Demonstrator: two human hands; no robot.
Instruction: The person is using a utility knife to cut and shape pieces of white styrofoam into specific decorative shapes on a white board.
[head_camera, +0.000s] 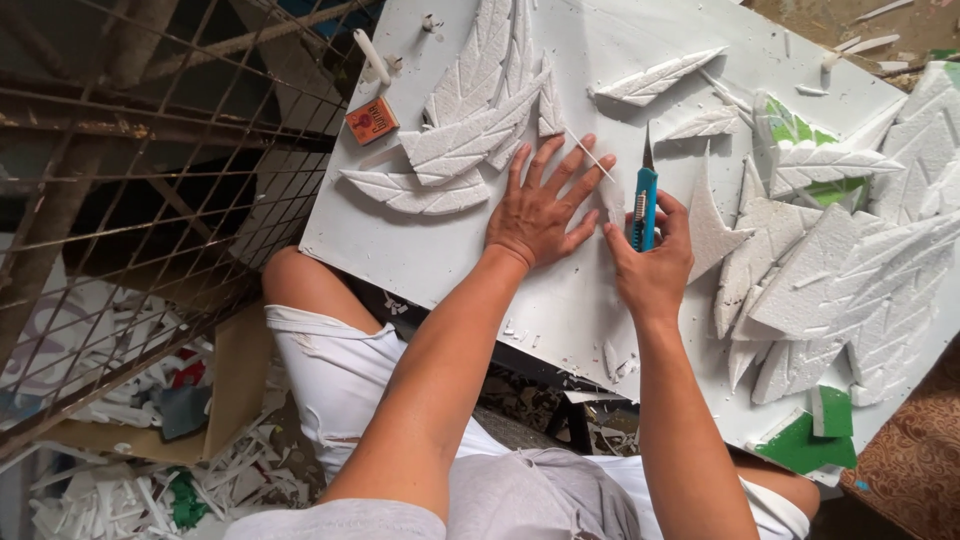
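A teal utility knife (644, 205), blade pointing to twelve o'clock, stands gripped in the right hand (652, 262) over a white foam board (560, 300). At nine o'clock, the left hand (545, 208) lies flat, fingers spread. The foam beneath is hidden.

Table: a white board (560, 300) is laid across the knees.
Left part: carved foam leaves (470, 130), a small orange box (372, 121).
Right part: piled foam pieces (850, 290), green scraps (805, 440).
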